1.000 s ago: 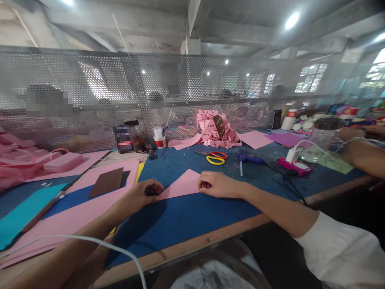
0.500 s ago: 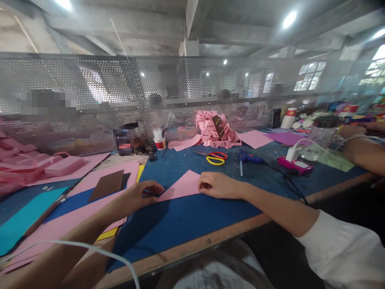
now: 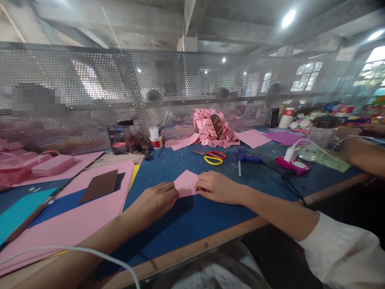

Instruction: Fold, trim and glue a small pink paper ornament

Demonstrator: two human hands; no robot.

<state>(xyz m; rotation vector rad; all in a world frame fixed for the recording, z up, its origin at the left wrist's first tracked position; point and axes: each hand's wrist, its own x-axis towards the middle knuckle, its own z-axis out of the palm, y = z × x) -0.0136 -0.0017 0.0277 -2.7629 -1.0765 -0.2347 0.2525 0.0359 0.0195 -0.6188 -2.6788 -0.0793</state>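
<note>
A small pink paper piece (image 3: 185, 182) lies on the blue table mat (image 3: 192, 220). My left hand (image 3: 158, 200) rests with curled fingers on its left edge and covers that part of the paper. My right hand (image 3: 215, 186) pinches the right edge, fingers closed on the sheet. The two hands sit close together with only a short stretch of pink showing between them.
Large pink sheets (image 3: 75, 212) with a brown card (image 3: 99, 186) lie at left. Farther back are scissors with red and yellow handles (image 3: 214, 157), a blue glue gun (image 3: 246, 159), a heap of pink cut-outs (image 3: 215, 128), a jar (image 3: 320, 136) and another person's arm (image 3: 361, 154) at right.
My left hand slid right along the pink paper toward my right hand, and the visible pink piece became much shorter. My right hand hardly moved.
</note>
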